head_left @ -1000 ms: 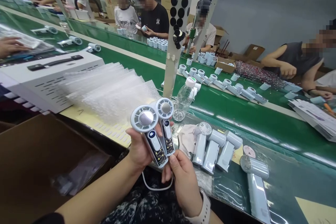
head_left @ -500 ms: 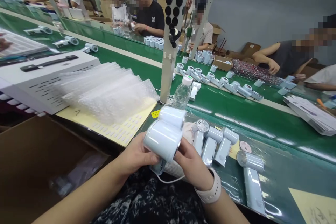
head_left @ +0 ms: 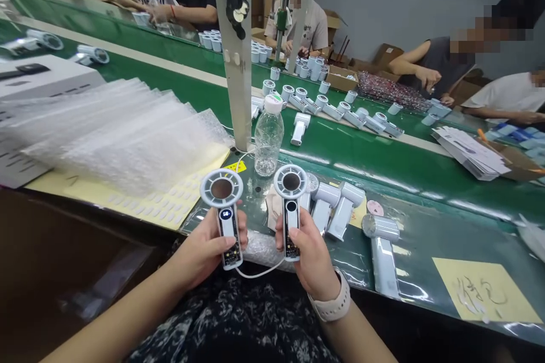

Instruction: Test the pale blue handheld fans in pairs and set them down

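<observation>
My left hand (head_left: 204, 250) is wrapped around the handle of a pale blue handheld fan (head_left: 227, 228), thumb on its front. A small round display on that fan is lit. In my right hand (head_left: 314, 252) is a second handheld fan (head_left: 291, 218), its round display dark. Both fans stand upright with their ringed heads facing me. A white cord (head_left: 259, 276) sags between the bottoms of the two handles. Just right of my right hand, several more fans lie on the table, among them one fan (head_left: 326, 204) beside another (head_left: 347, 210).
A clear plastic bottle (head_left: 269, 142) stands behind the fans, near a metal post (head_left: 238, 91). Bubble-wrap bags (head_left: 128, 136) lie at left on a yellow sheet of stickers. A single fan (head_left: 385, 255) and a yellow note (head_left: 485, 289) lie right. Co-workers sit beyond the green conveyor (head_left: 374, 181).
The two fans, earlier close together with their heads' sides toward me, are now apart and turned face-on, one in each hand. My view has shifted, so the background sits further left.
</observation>
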Available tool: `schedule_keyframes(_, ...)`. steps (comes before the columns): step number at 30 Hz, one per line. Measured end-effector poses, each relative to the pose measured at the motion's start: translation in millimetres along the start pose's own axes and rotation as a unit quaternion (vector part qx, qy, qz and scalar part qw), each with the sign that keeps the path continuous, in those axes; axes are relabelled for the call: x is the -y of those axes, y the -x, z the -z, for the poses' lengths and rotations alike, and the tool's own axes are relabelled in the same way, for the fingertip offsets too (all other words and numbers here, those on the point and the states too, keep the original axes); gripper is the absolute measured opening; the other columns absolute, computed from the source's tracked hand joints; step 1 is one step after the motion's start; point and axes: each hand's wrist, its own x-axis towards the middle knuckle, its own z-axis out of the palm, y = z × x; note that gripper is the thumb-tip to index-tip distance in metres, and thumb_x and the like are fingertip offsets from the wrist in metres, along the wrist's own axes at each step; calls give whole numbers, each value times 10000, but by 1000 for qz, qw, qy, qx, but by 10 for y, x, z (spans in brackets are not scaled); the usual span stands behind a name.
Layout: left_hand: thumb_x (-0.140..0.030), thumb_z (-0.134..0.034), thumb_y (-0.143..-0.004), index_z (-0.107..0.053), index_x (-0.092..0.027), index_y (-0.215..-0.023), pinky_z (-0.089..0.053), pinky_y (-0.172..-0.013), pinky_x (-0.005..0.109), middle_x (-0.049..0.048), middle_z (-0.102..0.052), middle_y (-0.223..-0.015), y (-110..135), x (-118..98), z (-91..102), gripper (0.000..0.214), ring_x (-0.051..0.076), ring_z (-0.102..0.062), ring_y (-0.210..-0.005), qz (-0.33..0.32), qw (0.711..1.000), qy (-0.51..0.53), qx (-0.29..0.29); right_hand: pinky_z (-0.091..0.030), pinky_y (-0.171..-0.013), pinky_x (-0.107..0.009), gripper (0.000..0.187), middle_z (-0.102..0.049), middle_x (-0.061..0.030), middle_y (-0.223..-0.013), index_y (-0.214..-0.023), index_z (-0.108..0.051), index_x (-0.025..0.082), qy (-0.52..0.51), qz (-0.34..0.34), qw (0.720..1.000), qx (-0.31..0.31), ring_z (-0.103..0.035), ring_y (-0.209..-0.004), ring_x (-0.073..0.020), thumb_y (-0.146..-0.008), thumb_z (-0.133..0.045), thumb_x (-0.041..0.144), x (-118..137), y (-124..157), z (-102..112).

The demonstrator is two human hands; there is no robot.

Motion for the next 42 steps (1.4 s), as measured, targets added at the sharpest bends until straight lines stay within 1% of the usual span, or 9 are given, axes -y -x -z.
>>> schedule_keyframes(4, -336, -820, -724, -593, -249, -1111, -490, -600, 267, 18, -605, -890, -25, 19, -110, 457, 148, -576, -681, 4, 998, -21, 60, -428, -642, -287, 313, -577, -14, -899, -1020, -578, 216, -16, -3, 1000, 13, -503, -672, -140, -811, -668, 432, 0, 37, 32)
schedule_keyframes(10, -383, -793, -752, -588, -186, -971, -467, -645, 282, 32, -603, -809, -66, 37, -163, 359, 162, -567, -701, 12, 994, -65, 88, -452, -683, -309, 357, -624, -28, -898, -1010, -598, 214, -37, -13, 999, 17, -562, -713, -164, -775, -717, 455, 17, 66, 62)
schedule_keyframes(15, -356, -818, -728, -577, -200, -973, -482, -630, 279, 9, -583, -817, -47, 17, -167, 378, 149, -573, -675, 17, 996, -50, 71, -498, -739, -337, 420, -674, -54, -987, -1052, -581, 229, -58, -36, 998, 19, -626, -817, -197, -729, -780, 410, -8, 73, 35)
schedule_keyframes(19, -335, -815, -737, -580, -210, -1021, -511, -658, 297, 15, -577, -860, -51, 39, -136, 389, 155, -584, -704, 28, 997, -43, 64, -519, -814, -365, 438, -662, -41, -1008, -1067, -553, 245, -68, -57, 996, 23, -634, -863, -203, -713, -788, 351, -11, 66, 29)
schedule_keyframes(26, -320, -789, -761, -588, -211, -1057, -502, -609, 278, 19, -571, -861, -56, 126, -47, 374, 154, -586, -685, 18, 996, -29, 83, -527, -713, -321, 370, -669, -19, -925, -996, -581, 231, -84, -73, 993, -36, -608, -734, -163, -686, -771, 301, -36, 39, 43)
schedule_keyframes(31, -334, -806, -748, -592, -207, -1035, -508, -636, 283, 11, -574, -848, -28, 53, -86, 380, 150, -587, -691, 28, 996, -33, 82, -521, -738, -317, 369, -646, -14, -939, -1026, -577, 240, -65, -73, 995, -13, -602, -753, -157, -716, -758, 326, -36, 44, 43)
schedule_keyframes(34, -331, -819, -727, -595, -200, -1010, -507, -633, 277, 14, -591, -838, -39, 42, -92, 384, 148, -590, -685, 27, 997, -31, 67, -512, -736, -305, 378, -625, -5, -941, -1045, -562, 242, -53, -74, 996, 6, -592, -753, -150, -727, -749, 326, -47, 43, 27)
schedule_keyframes(40, -356, -822, -701, -596, -221, -1023, -500, -565, 254, -5, -593, -810, -88, 25, -67, 416, 130, -558, -629, 56, 997, 5, -45, -488, -645, -313, 269, -605, -2, -861, -990, -551, 237, -18, -54, 998, -12, -551, -681, -159, -842, -652, 438, -102, 39, -20)
schedule_keyframes(42, -365, -827, -694, -601, -225, -1033, -506, -567, 259, -8, -595, -801, -83, 11, -49, 431, 133, -562, -629, 62, 997, 7, -40, -491, -654, -313, 284, -606, -1, -875, -989, -552, 241, -25, -58, 998, -5, -556, -692, -158, -840, -670, 451, -113, 40, -17)
